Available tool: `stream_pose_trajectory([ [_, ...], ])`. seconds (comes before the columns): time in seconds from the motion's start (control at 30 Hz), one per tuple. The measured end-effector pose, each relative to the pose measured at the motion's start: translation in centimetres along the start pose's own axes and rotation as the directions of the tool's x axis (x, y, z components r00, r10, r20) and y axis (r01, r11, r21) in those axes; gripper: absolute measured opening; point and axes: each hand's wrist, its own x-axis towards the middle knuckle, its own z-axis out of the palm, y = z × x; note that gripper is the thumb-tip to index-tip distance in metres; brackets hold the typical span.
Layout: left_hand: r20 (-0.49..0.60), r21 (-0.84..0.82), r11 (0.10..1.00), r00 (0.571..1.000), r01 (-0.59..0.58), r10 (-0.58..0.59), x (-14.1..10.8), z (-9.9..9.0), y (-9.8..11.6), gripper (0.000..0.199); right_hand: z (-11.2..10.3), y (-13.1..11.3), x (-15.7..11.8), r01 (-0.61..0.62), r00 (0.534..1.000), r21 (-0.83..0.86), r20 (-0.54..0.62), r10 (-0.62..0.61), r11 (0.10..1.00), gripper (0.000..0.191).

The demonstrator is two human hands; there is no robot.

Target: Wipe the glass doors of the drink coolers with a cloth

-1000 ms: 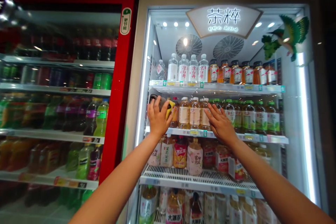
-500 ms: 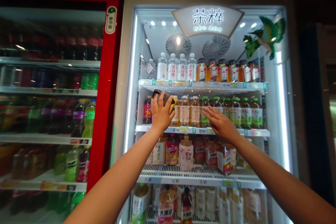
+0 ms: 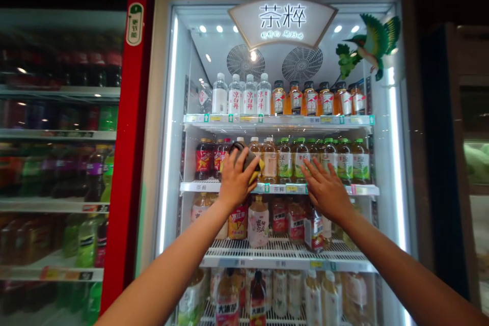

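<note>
A grey and yellow cloth-like pad (image 3: 251, 162) is under my left hand (image 3: 237, 175), whose fingers curve over it against the glass door in front of the second shelf. To its right, my right hand (image 3: 326, 188) has its fingers spread near the glass and holds nothing. Behind the glass, bottles with green caps (image 3: 284, 160) stand beside paler bottles (image 3: 269, 160) on that shelf. Clear water bottles (image 3: 250, 96) and amber bottles (image 3: 310, 99) line the shelf above. The pad's lower part is partly hidden by my fingers.
The lit cooler's frame (image 3: 153, 127) surrounds the glass. A lit sign (image 3: 282, 23) and a green bird decoration (image 3: 376, 46) are at the top. A red-framed cooler (image 3: 128, 163) with drinks stands at the left.
The view has shifted, so the coolers appear further left. My left hand has moved right across the glass with the pad. My right hand's fingers are now more raised and spread.
</note>
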Motion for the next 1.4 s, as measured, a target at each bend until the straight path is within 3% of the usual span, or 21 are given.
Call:
stream_pose_trajectory([
  [0.07,-0.107,0.017,0.974,0.969,0.224,-0.221,3.8,0.9,2.4,0.06,0.5,0.0,-0.2,-0.071,0.997,0.008,0.0,0.071,0.997,0.077],
  [0.13,-0.128,0.002,0.966,0.958,0.259,-0.257,5.8,2.0,5.2,0.059,1.0,0.1,-0.3,-0.093,0.996,0.04,0.012,0.093,0.995,0.078],
  [0.23,-0.042,-0.009,1.0,0.999,0.008,-0.008,4.0,3.2,7.8,0.065,1.1,1.2,-0.9,-0.034,0.999,0.1,0.018,0.033,0.994,0.079],
  [0.33,0.027,-0.025,0.955,0.955,-0.296,0.296,-0.1,3.1,7.2,0.067,0.2,2.8,-2.2,0.047,0.999,0.109,0.02,-0.05,0.993,0.076],
  [0.4,0.047,-0.037,0.927,0.926,-0.372,0.374,-0.9,2.4,5.7,0.065,-0.6,3.8,-3.2,0.065,0.997,0.07,0.031,-0.068,0.995,0.073],
  [0.43,0.039,-0.027,0.944,0.944,-0.328,0.329,-0.3,2.1,5.1,0.064,-0.9,4.2,-3.6,0.064,0.997,0.045,0.035,-0.066,0.997,0.071],
  [0.5,-0.025,0.009,0.995,0.995,-0.098,0.099,2.5,1.7,4.4,0.064,-1.5,4.6,-4.2,0.045,0.998,-0.005,0.035,-0.045,0.999,0.068],
  [0.57,-0.125,0.023,0.986,0.979,0.162,-0.158,6.3,2.0,5.1,0.062,-1.8,4.7,-4.4,0.003,1.0,-0.045,0.026,-0.002,0.999,0.068],
  [0.63,-0.154,0.019,0.978,0.967,0.209,-0.204,8.7,3.0,7.0,0.061,-1.8,4.6,-4.5,-0.055,0.998,-0.076,0.014,0.056,0.996,0.071],
  [0.7,-0.12,0.013,0.997,0.99,0.076,-0.074,8.6,4.0,9.0,0.061,-1.5,4.7,-4.7,-0.111,0.994,-0.101,0.004,0.112,0.989,0.076],
  [0.77,-0.077,-0.005,0.987,0.984,-0.161,0.16,6.3,4.7,10.0,0.061,-1.0,4.9,-5.0,-0.138,0.99,-0.116,0.004,0.139,0.984,0.079],
  [0.83,-0.074,-0.028,0.907,0.905,-0.421,0.418,3.3,4.7,9.5,0.053,-0.5,5.1,-5.2,-0.135,0.99,-0.121,0.014,0.138,0.983,0.081],
  [0.9,-0.072,-0.044,0.815,0.815,-0.578,0.574,1.8,4.3,7.8,0.048,0.0,5.3,-5.4,-0.129,0.991,-0.116,0.026,0.133,0.985,0.081],
  [0.93,-0.078,-0.044,0.805,0.805,-0.592,0.588,1.9,4.0,6.8,0.047,0.2,5.3,-5.5,-0.133,0.99,-0.111,0.029,0.137,0.985,0.081],
  [0.97,-0.088,-0.041,0.83,0.829,-0.557,0.552,2.7,3.8,6.1,0.048,0.4,5.3,-5.5,-0.142,0.989,-0.105,0.031,0.146,0.984,0.081],
  [1.07,-0.147,-0.047,0.973,0.965,-0.225,0.216,6.7,3.5,5.9,0.057,0.9,4.8,-5.4,-0.197,0.98,-0.085,0.02,0.199,0.977,0.081],
  [1.13,-0.167,-0.076,0.995,0.984,-0.069,0.056,8.6,4.1,7.7,0.061,1.0,4.5,-5.4,-0.23,0.973,-0.072,0.013,0.232,0.97,0.081],
  [1.17,-0.163,-0.09,0.993,0.985,-0.079,0.063,8.8,4.5,8.7,0.062,0.9,4.5,-5.4,-0.239,0.971,-0.065,0.013,0.24,0.969,0.082],
  [1.23,-0.15,-0.107,0.963,0.962,-0.247,0.23,7.7,5.3,10.5,0.058,0.7,4.6,-5.5,-0.235,0.971,-0.05,0.023,0.237,0.971,0.082],
  [1.33,-0.143,-0.097,0.822,0.825,-0.561,0.547,4.2,6.0,10.7,0.044,0.1,5.1,-5.6,-0.206,0.978,-0.003,0.034,0.206,0.979,0.082],
  [1.4,-0.125,-0.081,0.775,0.778,-0.627,0.616,3.1,5.6,9.5,0.042,-0.5,5.5,-5.5,-0.184,0.983,0.037,0.031,0.183,0.982,0.082],
])
